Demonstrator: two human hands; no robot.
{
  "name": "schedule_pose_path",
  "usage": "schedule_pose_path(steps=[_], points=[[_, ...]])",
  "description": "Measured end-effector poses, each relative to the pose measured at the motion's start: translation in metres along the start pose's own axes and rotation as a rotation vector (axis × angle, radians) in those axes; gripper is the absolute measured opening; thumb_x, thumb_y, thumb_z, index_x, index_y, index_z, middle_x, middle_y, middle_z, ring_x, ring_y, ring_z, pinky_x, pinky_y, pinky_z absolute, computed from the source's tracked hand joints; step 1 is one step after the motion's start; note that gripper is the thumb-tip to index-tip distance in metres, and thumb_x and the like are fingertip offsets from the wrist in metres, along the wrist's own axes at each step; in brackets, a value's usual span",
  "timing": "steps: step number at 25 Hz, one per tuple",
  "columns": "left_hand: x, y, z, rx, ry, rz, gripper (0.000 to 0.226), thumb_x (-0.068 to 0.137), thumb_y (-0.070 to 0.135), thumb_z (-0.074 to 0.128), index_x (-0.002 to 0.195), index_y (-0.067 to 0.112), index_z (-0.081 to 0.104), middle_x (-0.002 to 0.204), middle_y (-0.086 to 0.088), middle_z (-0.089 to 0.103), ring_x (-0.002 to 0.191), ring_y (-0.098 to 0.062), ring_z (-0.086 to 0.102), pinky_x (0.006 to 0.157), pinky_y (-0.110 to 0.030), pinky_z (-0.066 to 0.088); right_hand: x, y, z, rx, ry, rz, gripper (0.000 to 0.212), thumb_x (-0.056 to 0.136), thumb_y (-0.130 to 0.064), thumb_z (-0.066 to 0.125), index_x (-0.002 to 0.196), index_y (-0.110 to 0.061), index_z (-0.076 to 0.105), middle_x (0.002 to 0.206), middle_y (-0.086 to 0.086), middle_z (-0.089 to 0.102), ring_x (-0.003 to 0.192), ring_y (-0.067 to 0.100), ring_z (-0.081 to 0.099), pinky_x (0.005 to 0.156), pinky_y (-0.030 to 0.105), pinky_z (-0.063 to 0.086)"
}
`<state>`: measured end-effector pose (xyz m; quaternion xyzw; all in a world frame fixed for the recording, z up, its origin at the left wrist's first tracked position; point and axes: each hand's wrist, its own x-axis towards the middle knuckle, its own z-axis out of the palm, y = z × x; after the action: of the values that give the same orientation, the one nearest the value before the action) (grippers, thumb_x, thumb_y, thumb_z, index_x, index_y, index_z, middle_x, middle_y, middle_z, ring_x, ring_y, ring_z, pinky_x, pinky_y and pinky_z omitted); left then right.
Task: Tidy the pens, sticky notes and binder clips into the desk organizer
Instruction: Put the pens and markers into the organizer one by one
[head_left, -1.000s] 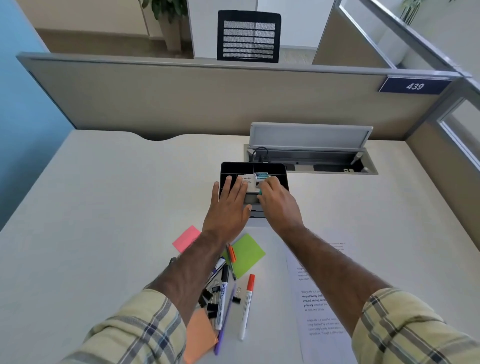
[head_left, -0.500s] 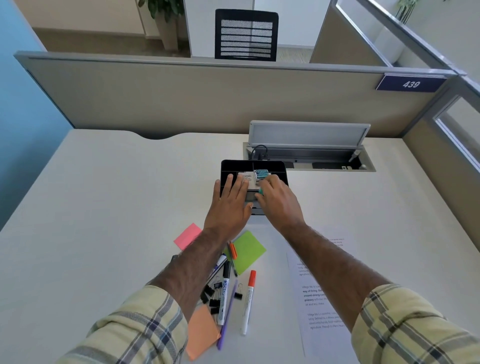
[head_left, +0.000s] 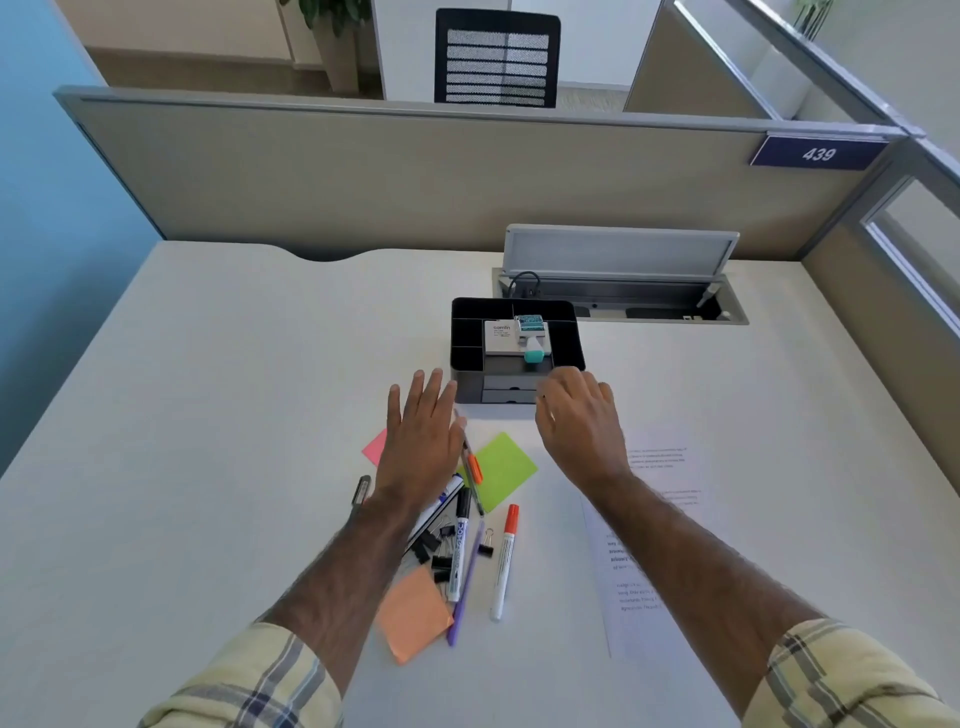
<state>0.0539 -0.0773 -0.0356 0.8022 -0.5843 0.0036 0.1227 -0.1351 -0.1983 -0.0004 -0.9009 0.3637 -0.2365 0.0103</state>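
Note:
A black desk organizer with small grey drawers stands mid-desk; a white box and a teal-tipped item lie in it. My left hand hovers flat, fingers spread, just in front and left of it, holding nothing. My right hand hangs at the organizer's front right corner, fingers loosely curled and empty. Below my left hand lie pink, green and orange sticky notes, an orange pen, a red-capped marker, a black-capped marker, a purple pen and several black binder clips.
A printed paper sheet lies under my right forearm. Behind the organizer an open cable tray with a raised lid is set into the desk. A beige partition closes off the back and right. A dark pen lies left of my forearm.
Both hands have pulled back off the organizer toward me, leaving the white box and teal item in it. The left hand spread open over the sticky notes.

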Motion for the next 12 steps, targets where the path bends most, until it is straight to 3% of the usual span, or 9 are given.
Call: schedule_pose_path(steps=[4,7,12], points=[[-0.043,0.009,0.001,-0.048,0.039,-0.034,0.043,0.105,0.028,0.042,0.145,0.015,0.047,0.156,-0.010,0.040,0.148,-0.030,0.029,0.122,-0.056,0.015,-0.052,-0.018,0.000,0.158,-0.079,0.141,0.017,0.091,-0.007,0.067,0.107,-0.004,0.070,0.098,0.010,0.064,0.085,0.029,0.061,0.074,0.041,0.053],[-0.078,0.021,0.002,-0.025,0.052,-0.064,0.037,0.101,0.026,0.048,0.137,0.016,0.055,0.142,-0.007,0.052,0.137,-0.027,0.043,0.120,-0.053,0.022,-0.089,-0.029,0.000,0.219,-0.246,0.246,0.022,0.093,-0.012,0.064,0.113,-0.009,0.069,0.105,0.006,0.065,0.093,0.027,0.062,0.076,0.037,0.052],[-0.128,0.047,-0.006,-0.025,0.057,-0.178,0.016,0.093,0.020,0.060,0.107,0.017,0.068,0.106,-0.003,0.062,0.099,-0.027,0.058,0.088,-0.041,0.045,-0.133,-0.037,-0.005,0.277,-0.474,0.311,0.024,0.097,-0.024,0.056,0.119,-0.017,0.064,0.116,0.002,0.061,0.103,0.024,0.060,0.081,0.033,0.049]])
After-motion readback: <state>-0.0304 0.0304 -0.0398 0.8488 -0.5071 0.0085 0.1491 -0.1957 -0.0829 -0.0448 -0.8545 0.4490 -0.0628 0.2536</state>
